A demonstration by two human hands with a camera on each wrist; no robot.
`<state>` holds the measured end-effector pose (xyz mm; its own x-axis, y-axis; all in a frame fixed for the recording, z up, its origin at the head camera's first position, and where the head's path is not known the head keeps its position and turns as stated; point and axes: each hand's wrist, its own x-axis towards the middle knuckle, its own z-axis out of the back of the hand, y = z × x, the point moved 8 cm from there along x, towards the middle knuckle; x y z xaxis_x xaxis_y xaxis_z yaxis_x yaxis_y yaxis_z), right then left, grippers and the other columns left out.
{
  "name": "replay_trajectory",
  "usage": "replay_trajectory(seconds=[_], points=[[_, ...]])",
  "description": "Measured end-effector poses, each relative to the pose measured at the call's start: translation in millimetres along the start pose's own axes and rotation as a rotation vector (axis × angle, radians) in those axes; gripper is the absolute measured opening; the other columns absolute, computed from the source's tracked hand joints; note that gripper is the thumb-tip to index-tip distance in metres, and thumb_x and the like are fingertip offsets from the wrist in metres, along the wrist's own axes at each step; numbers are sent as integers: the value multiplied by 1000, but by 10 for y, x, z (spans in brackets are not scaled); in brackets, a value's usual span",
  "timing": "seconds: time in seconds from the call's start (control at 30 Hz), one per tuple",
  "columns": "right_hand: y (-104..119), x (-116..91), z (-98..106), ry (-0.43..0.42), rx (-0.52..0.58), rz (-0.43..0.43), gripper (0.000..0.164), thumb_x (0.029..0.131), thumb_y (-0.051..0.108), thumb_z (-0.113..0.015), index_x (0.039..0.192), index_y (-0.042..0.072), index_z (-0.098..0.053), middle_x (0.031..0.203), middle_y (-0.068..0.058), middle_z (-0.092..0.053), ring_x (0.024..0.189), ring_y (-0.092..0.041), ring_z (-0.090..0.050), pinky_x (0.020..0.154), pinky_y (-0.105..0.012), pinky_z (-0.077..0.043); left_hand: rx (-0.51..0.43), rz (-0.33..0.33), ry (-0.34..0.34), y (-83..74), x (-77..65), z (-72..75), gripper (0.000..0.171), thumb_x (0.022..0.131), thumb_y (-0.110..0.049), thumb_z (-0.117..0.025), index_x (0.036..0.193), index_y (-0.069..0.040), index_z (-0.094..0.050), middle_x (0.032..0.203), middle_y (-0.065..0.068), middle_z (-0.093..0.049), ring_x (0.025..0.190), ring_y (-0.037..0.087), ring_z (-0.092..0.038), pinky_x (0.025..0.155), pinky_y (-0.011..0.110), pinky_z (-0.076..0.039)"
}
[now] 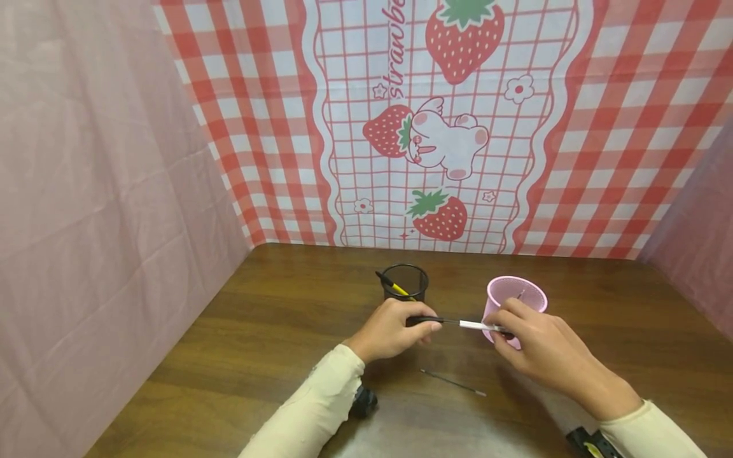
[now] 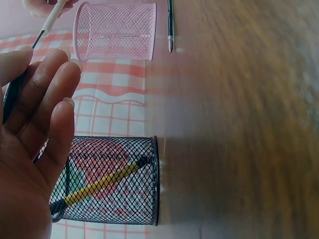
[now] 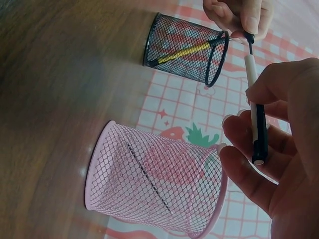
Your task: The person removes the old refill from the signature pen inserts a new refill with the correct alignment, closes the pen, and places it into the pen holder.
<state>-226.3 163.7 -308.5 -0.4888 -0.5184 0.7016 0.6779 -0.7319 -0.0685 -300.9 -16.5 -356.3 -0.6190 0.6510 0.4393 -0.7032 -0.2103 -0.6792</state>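
My left hand [image 1: 395,327] pinches a black pen part [image 1: 422,320] between thumb and fingers, and a thin dark refill [image 1: 450,321] links it to the white pen barrel. The right hand [image 1: 541,340] grips that white pen barrel [image 1: 472,325], whose rear end is black in the right wrist view. One end of the refill meets the barrel's open tip; how far it goes inside is hidden. Below both hands a loose ink refill [image 1: 452,382] lies on the table. Just behind the right hand stands a pink mesh pen cup [image 1: 497,292] holding a thin rod.
Behind the left hand stands a black mesh pen cup [image 1: 425,280] with a yellow-and-black pen [image 1: 399,289] leaning in it. The brown wooden table [image 1: 229,381] ends at a strawberry-print checked cloth [image 1: 275,127] at the back. A pink curtain [image 1: 103,191] hangs at the left.
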Motion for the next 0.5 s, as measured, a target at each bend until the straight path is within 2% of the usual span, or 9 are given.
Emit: replay_trajectory(seconds=[0.1,0.17,0.23,0.33,0.5], points=[[5,-3,-6,-3,17,9,42,103,53,-41,93,23,-69,90,8,-59,62,-7,-57,46,-35,-45,-8,3,3,-2,-2,-4,16,99,-23,-67,106,-9,-73,79,-3,-72,66,3,-68,62,19,-56],[7,0,-5,-5,23,13,40,103,51,-43,93,23,-69,90,9,-59,63,-7,-57,46,-35,-45,-9,7,5,-1,-1,-7,17,99,-23,-66,106,-10,-73,80,-2,-72,66,3,-69,62,19,-56],[11,4,-2,-8,27,16,39,103,50,-43,93,23,-69,89,9,-59,63,-6,-56,46,-34,-45,-10,9,6,-7,-2,-7,17,99,-24,-66,106,-10,-73,80,-2,-72,67,5,-69,62,19,-56],[16,12,4,-15,22,18,48,104,54,-35,92,22,-69,88,9,-59,63,-5,-55,46,-34,-45,-6,8,7,-15,-1,-7,17,100,-24,-66,107,-10,-73,80,-3,-72,67,6,-70,62,19,-56],[26,13,2,-23,26,32,48,104,53,-36,91,21,-69,87,9,-58,62,-4,-51,45,-32,-43,0,10,5,-21,-1,-6,17,99,-23,-67,107,-10,-73,79,-4,-71,67,4,-69,62,18,-56]])
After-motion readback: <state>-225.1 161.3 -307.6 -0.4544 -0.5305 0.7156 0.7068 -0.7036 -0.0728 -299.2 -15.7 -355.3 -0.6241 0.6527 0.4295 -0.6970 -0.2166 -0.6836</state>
